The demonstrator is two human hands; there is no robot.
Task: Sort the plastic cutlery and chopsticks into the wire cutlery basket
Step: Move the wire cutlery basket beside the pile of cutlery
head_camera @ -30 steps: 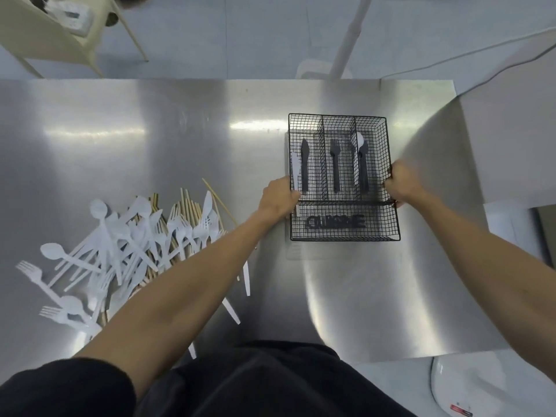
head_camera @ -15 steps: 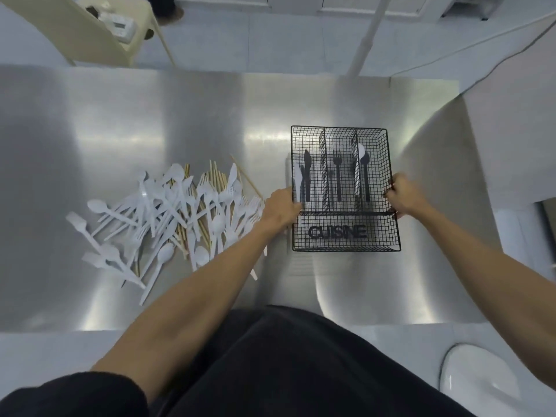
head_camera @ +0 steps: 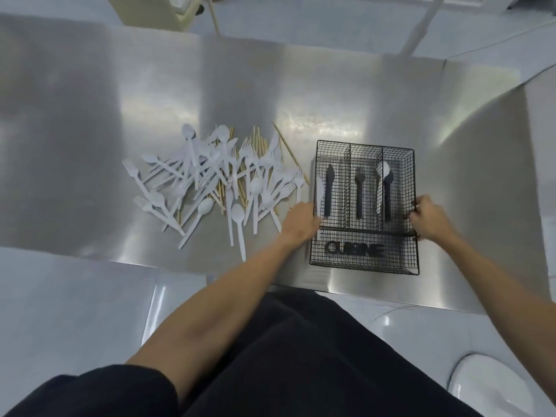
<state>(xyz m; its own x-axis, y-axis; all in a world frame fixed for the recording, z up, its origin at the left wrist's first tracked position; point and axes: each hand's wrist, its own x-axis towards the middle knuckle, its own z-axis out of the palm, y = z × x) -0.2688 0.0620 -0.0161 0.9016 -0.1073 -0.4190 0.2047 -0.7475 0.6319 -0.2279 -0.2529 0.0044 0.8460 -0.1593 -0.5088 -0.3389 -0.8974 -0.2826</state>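
Observation:
A black wire cutlery basket (head_camera: 409,164) stands on the steel table (head_camera: 301,85), near its front edge. It has three long compartments marked with black knife, fork and spoon shapes, and a front section lettered CUISINE. A white spoon (head_camera: 385,169) lies in the right compartment and a white piece (head_camera: 320,191) lies at the left wall. My left hand (head_camera: 302,221) grips the basket's left side and my right hand (head_camera: 428,216) grips its right side. A heap of white plastic cutlery (head_camera: 216,182) mixed with wooden chopsticks (head_camera: 258,142) lies left of the basket.
A cream chair (head_camera: 156,10) stands on the floor beyond the table's far edge, and a white pole (head_camera: 421,22) rises at the far right. A white rounded object (head_camera: 493,386) sits on the floor at the lower right. My dark clothing fills the bottom.
The basket, held by both hands, has come closer to the table's front edge, and the view has shifted so the cutlery heap appears nearer the middle.

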